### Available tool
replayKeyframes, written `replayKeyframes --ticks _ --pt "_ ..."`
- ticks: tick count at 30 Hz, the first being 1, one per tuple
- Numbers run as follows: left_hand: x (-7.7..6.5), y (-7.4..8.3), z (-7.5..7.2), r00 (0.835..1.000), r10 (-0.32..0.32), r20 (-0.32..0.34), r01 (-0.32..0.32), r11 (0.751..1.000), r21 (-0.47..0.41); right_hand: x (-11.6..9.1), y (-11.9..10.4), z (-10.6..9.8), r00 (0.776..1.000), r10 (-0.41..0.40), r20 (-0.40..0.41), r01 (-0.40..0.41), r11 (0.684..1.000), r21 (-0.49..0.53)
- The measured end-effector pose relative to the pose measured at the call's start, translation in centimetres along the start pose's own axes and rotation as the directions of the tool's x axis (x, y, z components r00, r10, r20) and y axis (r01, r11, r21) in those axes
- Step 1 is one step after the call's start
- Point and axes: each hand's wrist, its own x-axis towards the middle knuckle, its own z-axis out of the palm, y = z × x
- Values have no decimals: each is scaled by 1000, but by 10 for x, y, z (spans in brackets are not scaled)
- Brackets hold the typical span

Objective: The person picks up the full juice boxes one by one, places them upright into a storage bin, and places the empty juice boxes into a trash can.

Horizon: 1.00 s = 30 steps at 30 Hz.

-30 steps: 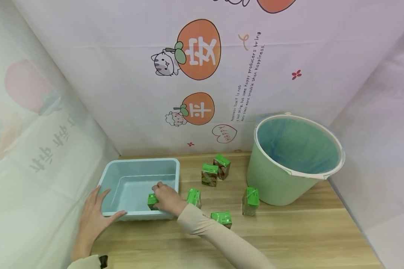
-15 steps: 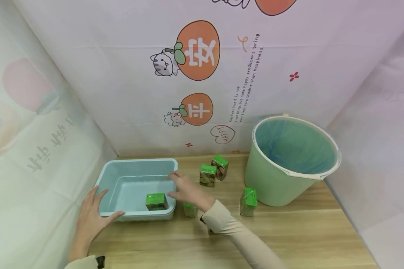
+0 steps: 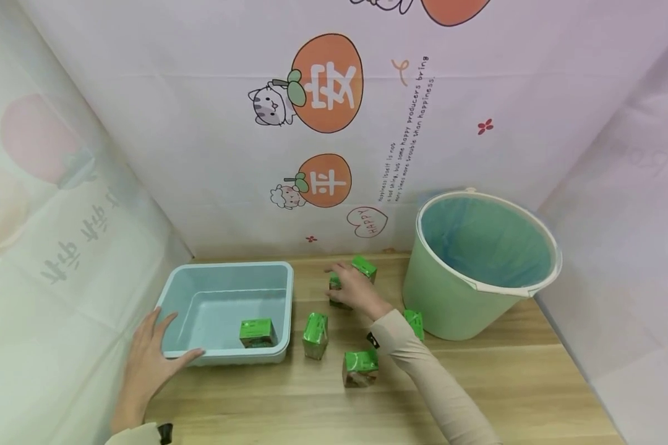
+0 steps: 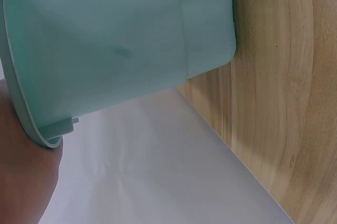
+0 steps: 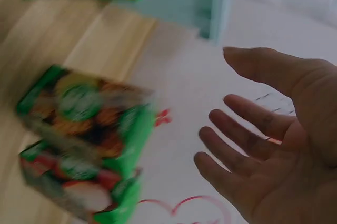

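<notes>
My left hand [image 3: 145, 371] rests at the front left corner of a light blue plastic basin [image 3: 228, 355], thumb along the front rim and fingers along the left. A small green-topped box [image 3: 257, 332] stands inside the basin. Over the back pair of boxes hovers my right hand [image 3: 356, 292], fingers spread and apart from them in the right wrist view. That view shows food pictures on the two boxes, the upper box [image 5: 79, 105] and the lower box [image 5: 79, 184], both blurred. In the head view the hand partly hides them.
A similar box [image 3: 315, 335] stands right of the basin, and another box [image 3: 360, 369] lies nearer the front. One more box [image 3: 414, 323], partly behind the right sleeve, is beside a tall green bucket [image 3: 451, 303]. Printed cloth walls [image 3: 228, 185] surround the wooden table [image 3: 267, 408].
My right hand has let go of the box in the basin, come out over the right rim and moved right to the back boxes. The left hand has stayed at the basin corner.
</notes>
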Motion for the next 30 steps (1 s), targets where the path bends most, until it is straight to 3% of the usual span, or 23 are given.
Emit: replayKeyframes --ticks 6,15,30 --pt "-4 0 3 1000 13 -13 -13 1000 -7 2 30 11 1000 18 -24 -18 999 31" --pt "-10 -3 4 1000 17 -25 -17 1000 -6 3 55 24 998 47 36 -46 999 -8" --pt "-1 0 1 1000 5 -10 -5 1000 -8 10 66 27 996 80 -36 -77 995 59"
